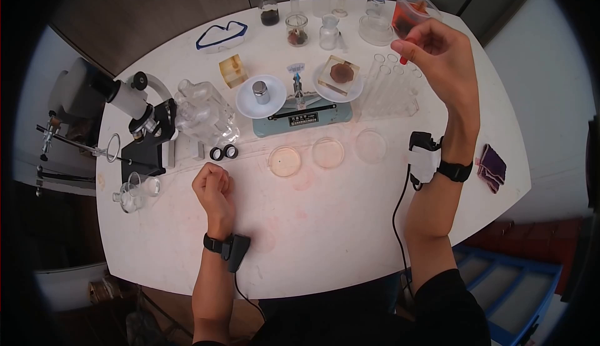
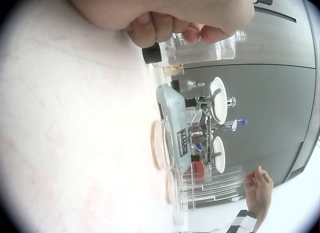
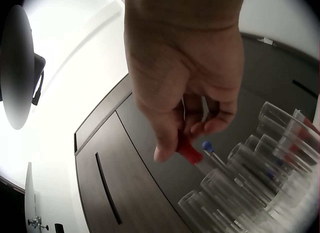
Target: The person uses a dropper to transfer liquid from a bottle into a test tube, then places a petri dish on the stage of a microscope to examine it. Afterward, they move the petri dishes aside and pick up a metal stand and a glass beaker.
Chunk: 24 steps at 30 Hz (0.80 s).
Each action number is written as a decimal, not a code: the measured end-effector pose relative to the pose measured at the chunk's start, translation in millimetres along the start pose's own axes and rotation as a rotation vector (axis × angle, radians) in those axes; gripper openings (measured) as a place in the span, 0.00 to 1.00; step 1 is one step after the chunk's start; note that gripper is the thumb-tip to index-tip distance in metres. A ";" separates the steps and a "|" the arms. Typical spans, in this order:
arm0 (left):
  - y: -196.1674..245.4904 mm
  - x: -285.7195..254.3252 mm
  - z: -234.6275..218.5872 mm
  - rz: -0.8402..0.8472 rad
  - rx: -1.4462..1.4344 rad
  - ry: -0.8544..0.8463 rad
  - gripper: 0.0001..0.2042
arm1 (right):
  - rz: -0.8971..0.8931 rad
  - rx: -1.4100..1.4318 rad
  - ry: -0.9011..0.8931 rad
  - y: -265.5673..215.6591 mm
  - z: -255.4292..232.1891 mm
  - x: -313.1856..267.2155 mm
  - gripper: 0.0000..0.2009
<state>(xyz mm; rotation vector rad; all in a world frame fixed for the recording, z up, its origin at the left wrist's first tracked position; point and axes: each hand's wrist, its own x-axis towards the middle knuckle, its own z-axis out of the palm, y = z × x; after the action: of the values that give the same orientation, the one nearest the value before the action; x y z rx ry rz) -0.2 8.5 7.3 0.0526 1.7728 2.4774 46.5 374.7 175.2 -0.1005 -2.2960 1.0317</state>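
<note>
My right hand (image 1: pixel 440 59) is raised at the right and pinches the red rubber bulb (image 3: pixel 190 152) of a dropper between thumb and fingers. A clear stem shows faintly below the bulb in the right wrist view. Several upright glass test tubes (image 1: pixel 382 87) stand in a clear rack beneath and left of this hand. Behind it is a clear plastic container of red liquid (image 1: pixel 405 14). At the left, my left hand (image 1: pixel 214 187) rests on the table, fingers loosely curled, with nothing seen in it. Two black ring-like caps (image 1: pixel 230 152) lie just beyond its knuckles.
Three shallow glass dishes (image 1: pixel 284 161) lie mid-table. Behind them stands a teal balance (image 1: pixel 303 122), a metal weight (image 1: pixel 261 93) on its left pan and a clear block with a brown specimen (image 1: pixel 340 74) on its right. Clear bottles (image 1: pixel 203 112) and a microscope (image 1: pixel 147 118) stand left.
</note>
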 end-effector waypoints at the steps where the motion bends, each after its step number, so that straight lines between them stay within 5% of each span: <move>1: 0.1 0.0 0.2 0.001 0.001 0.003 0.11 | -0.002 0.004 -0.004 1.7 1.0 0.6 0.10; 24: 2.8 -1.0 1.7 -0.018 0.000 0.010 0.11 | 0.115 -0.083 0.008 22.6 7.6 5.3 0.18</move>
<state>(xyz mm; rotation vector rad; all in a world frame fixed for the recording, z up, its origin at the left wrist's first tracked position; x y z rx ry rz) 0.8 9.1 10.5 0.0248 1.7692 2.4697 34.1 386.9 158.2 -0.2729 -2.3484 0.9908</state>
